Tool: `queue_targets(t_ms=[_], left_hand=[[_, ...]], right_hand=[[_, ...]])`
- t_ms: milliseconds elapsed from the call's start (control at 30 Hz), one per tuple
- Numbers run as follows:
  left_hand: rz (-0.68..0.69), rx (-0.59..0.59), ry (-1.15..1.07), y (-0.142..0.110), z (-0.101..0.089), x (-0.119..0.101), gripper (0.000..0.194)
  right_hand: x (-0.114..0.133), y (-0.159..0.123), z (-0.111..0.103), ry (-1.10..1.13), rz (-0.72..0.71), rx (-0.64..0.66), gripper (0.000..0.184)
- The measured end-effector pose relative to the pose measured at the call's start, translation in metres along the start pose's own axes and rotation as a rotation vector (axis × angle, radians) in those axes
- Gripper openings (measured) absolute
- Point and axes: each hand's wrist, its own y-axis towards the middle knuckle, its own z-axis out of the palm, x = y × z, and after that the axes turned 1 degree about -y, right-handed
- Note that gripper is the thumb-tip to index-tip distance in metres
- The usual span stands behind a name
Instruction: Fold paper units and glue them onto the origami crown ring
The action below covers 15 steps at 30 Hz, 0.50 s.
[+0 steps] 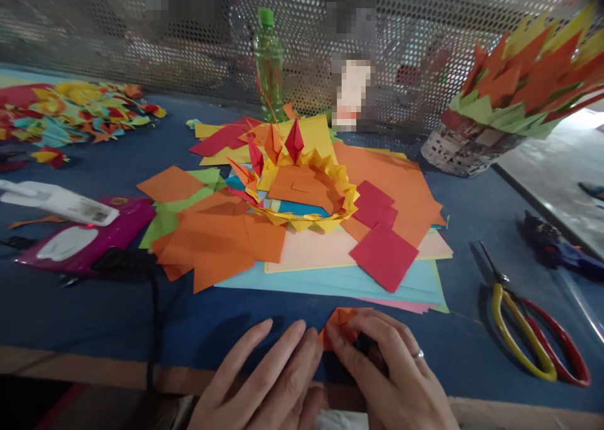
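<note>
A small folded piece of orange paper (342, 320) lies on the blue table near its front edge. My right hand (396, 361), with a ring on one finger, pinches it between thumb and fingers. Close beside it my left hand (268, 373) rests with fingers stretched out, its fingertips at the paper's left edge. Part of the folded paper is hidden under my right fingers. Beyond my hands, a ring of folded yellow paper (309, 222) carries several red and orange folded points along its left and back side.
Orange sheets (212, 244), red squares (384, 257) and light blue paper (330, 283) lie in the middle. Scissors (519, 329) lie at right, a magenta device (94, 241) with a black cord at left. A green bottle (270, 71) and paper-filled pot (472, 143) stand behind.
</note>
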Motion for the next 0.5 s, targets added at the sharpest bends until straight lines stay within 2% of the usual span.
queue_targets(t_ms=[267, 367, 500], left_hand=[[-0.059, 0.010, 0.005, -0.007, -0.007, -0.004, 0.023], [-0.084, -0.031, 0.023, 0.001, -0.001, -0.007, 0.028], [-0.036, -0.039, 0.071, 0.009, 0.009, -0.009, 0.042]], right_hand=[[0.001, -0.003, 0.001, 0.112, 0.035, 0.021, 0.041], [0.002, -0.005, 0.005, 0.161, 0.059, 0.021, 0.045], [0.005, -0.005, 0.009, 0.198, 0.102, -0.016, 0.049]])
